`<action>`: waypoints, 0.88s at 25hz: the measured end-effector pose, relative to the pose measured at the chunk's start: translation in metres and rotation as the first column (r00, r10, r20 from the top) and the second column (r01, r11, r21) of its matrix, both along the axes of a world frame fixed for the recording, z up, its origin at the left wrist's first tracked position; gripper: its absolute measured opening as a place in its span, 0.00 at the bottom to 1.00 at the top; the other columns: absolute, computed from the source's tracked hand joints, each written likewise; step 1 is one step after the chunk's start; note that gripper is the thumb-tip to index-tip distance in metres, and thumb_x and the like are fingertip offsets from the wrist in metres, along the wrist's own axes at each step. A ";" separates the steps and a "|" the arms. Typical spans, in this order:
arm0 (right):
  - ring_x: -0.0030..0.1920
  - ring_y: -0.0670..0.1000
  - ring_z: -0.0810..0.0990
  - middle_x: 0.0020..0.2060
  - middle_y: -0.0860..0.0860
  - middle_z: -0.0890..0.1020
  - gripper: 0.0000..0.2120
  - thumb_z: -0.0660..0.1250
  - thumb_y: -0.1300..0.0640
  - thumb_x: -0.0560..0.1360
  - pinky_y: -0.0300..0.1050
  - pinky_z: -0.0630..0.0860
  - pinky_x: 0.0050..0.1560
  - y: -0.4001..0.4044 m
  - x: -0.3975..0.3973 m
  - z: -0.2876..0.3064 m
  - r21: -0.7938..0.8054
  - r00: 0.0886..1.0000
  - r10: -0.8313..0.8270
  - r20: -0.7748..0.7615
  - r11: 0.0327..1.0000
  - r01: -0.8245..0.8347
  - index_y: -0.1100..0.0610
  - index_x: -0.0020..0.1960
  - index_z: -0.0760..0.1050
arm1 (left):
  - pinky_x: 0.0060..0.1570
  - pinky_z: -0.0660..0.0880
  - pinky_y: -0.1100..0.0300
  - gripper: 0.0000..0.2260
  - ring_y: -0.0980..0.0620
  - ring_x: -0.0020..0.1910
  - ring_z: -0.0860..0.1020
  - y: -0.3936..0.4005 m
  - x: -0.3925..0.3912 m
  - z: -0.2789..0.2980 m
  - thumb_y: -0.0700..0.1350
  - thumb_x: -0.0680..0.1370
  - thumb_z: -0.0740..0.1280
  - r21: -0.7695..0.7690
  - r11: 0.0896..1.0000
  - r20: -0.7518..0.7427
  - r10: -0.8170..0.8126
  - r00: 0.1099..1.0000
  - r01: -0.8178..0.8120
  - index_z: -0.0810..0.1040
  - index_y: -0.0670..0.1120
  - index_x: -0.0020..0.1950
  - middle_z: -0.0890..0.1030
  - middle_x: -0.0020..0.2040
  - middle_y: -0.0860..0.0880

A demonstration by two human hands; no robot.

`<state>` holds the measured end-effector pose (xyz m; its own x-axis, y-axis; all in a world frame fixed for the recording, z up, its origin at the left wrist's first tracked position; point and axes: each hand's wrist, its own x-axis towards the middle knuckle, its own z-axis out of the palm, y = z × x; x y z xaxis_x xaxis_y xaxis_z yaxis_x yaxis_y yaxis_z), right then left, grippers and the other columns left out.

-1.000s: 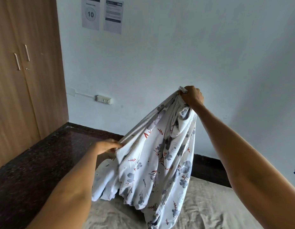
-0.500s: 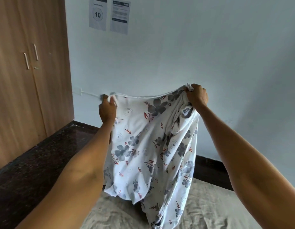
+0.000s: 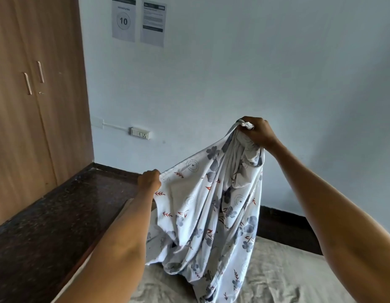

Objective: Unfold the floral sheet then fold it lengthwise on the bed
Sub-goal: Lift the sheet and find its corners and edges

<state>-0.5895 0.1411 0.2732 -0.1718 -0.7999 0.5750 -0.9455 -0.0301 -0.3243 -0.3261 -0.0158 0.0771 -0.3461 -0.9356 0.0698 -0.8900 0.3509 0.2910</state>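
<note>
The white floral sheet (image 3: 209, 215), printed with grey-blue flowers and red leaves, hangs bunched in the air in front of me. My right hand (image 3: 256, 132) grips a gathered corner high up, at the sheet's top. My left hand (image 3: 149, 179) pinches the sheet's upper edge lower and to the left. The edge slopes down between the two hands. The sheet's lower folds rest crumpled on the beige bed (image 3: 288, 276).
A dark stone floor (image 3: 47, 226) runs along the bed's left side. A wooden wardrobe (image 3: 25, 95) stands at the left. The pale wall (image 3: 255, 73) ahead carries two paper notices (image 3: 138, 20) and a socket strip (image 3: 140, 133).
My left hand has dropped from level with my right hand to well below it, still holding the edge. The sheet's top edge now slants and the cloth hangs more bunched.
</note>
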 end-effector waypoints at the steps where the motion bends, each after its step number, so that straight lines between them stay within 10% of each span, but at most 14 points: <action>1: 0.40 0.51 0.75 0.37 0.52 0.79 0.09 0.65 0.54 0.73 0.41 0.67 0.42 0.001 0.001 0.001 -0.014 1.000 0.009 0.004 1.000 -0.009 0.59 0.47 0.78 | 0.58 0.72 0.54 0.14 0.42 0.62 0.75 0.000 -0.004 -0.004 0.44 0.76 0.64 0.057 0.997 -0.011 -0.050 0.999 0.051 0.74 0.43 0.61 0.78 0.61 0.41; 3: 0.41 0.49 0.75 0.37 0.49 0.78 0.10 0.65 0.53 0.72 0.40 0.67 0.43 0.001 0.002 0.003 -0.029 1.000 0.027 0.004 0.999 -0.026 0.58 0.48 0.79 | 0.55 0.72 0.56 0.18 0.44 0.59 0.76 0.003 -0.017 -0.007 0.50 0.73 0.70 0.261 0.939 -0.208 -0.173 0.963 0.225 0.75 0.43 0.60 0.79 0.59 0.44; 6: 0.41 0.51 0.77 0.38 0.51 0.80 0.13 0.63 0.51 0.71 0.44 0.71 0.45 -0.001 0.004 0.003 -0.035 0.999 0.035 -0.003 0.999 -0.035 0.58 0.48 0.79 | 0.39 0.71 0.67 0.09 0.52 0.49 0.76 0.023 -0.040 0.019 0.46 0.73 0.72 0.305 0.793 -0.781 -0.108 0.615 0.527 0.79 0.45 0.51 0.79 0.46 0.51; 8: 0.42 0.55 0.79 0.39 0.54 0.82 0.12 0.63 0.51 0.71 0.47 0.73 0.46 -0.003 0.004 0.001 -0.044 1.000 0.000 -0.024 0.999 -0.001 0.58 0.48 0.79 | 0.33 0.71 0.69 0.05 0.53 0.42 0.75 0.032 -0.050 0.037 0.44 0.74 0.70 0.288 0.716 -0.875 -0.073 0.478 0.636 0.79 0.45 0.48 0.79 0.41 0.51; 13: 0.47 0.60 0.81 0.44 0.56 0.84 0.15 0.62 0.49 0.69 0.49 0.74 0.45 -0.004 0.001 -0.007 -0.038 0.991 -0.111 -0.073 0.993 0.109 0.54 0.52 0.79 | 0.33 0.79 0.63 0.14 0.52 0.36 0.78 0.037 -0.056 0.020 0.34 0.76 0.64 0.678 0.408 -0.500 -0.355 0.790 0.612 0.73 0.35 0.62 0.79 0.44 0.44; 18: 0.47 0.60 0.81 0.45 0.56 0.84 0.15 0.62 0.52 0.70 0.49 0.74 0.45 0.004 -0.001 -0.005 -0.115 0.987 -0.121 -0.104 0.987 0.109 0.54 0.53 0.79 | 0.53 0.76 0.56 0.14 0.45 0.56 0.77 0.027 -0.063 -0.006 0.37 0.78 0.61 0.485 0.695 -0.260 -0.465 0.846 0.531 0.73 0.38 0.63 0.78 0.60 0.41; 22: 0.49 0.60 0.81 0.47 0.56 0.84 0.16 0.61 0.51 0.70 0.50 0.75 0.46 0.009 -0.004 0.006 -0.158 0.986 -0.140 -0.089 0.980 0.125 0.54 0.54 0.79 | 0.37 0.71 0.61 0.11 0.49 0.45 0.76 0.019 -0.057 -0.013 0.33 0.77 0.62 0.252 0.883 -0.690 -0.123 0.713 0.396 0.75 0.39 0.59 0.79 0.55 0.38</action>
